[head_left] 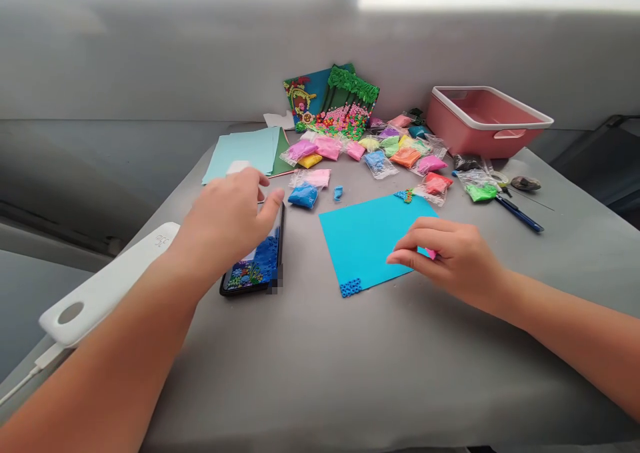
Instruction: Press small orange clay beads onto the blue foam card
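My left hand (230, 210) is over a phone (273, 246) whose screen shows a colourful blue picture. Its thumb stands apart from the bent fingers, with nothing visible between them. Above the right part of a bright blue sheet (363, 240), my right hand (445, 250) is closed, thumb and forefinger brought close together. A bit of pink (431, 254) shows between its fingers; whether it is gripped or lies behind them, I cannot tell. Small blue clay rings (351, 287) cover the sheet's near left corner. Blue, orange and green clay pieces (404, 196) decorate its far edge.
Bags of coloured clay (327, 148) spread across the back. A small blue clay lump (339, 193) lies beyond the sheet. Decorated pictures (350, 106) lean behind, beside a pink bin (480, 133). A pen-like blue tool (520, 213), pale sheets (243, 150) and a white power bank (107, 286) flank these.
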